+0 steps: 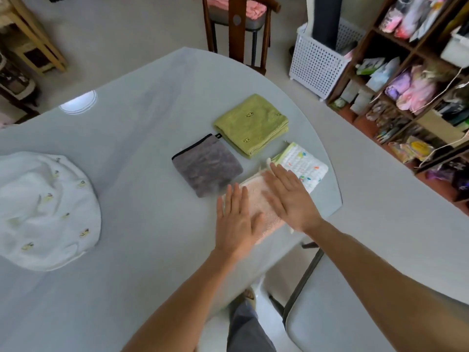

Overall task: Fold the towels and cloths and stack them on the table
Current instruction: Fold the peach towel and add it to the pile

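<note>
**Pressing fold four flat, one big cloth left, nothing stacked**

Smoothing pass on the pink towel [256,199], near the worktop's [142,118] right edge, close to the person. Left hand [234,222] lies flat on its near-left part, fingers straight and slightly spread. Right hand [289,199] lies flat across its far-right part, fingers straight and together. Neither grip is clamped on anything; both palms just press down.

Done, as far as visible:
- green towel [251,124] folded, farthest toward the right edge
- grey cloth [206,166] folded, just left of the pink towel, black loop at its far corner
- white patterned cloth [302,165] folded, just beside the pink towel on the right-edge side, partly under the right hand's fingers

Left:
- white printed cloth [43,212] sits in a loose heap at the left edge, well apart from the rest, unfolded
- the four folded pieces lie side by side, not piled

My read: folding roughly four of five, stacking not yet started. Pink towel looks folded and only needs flattening.
</note>
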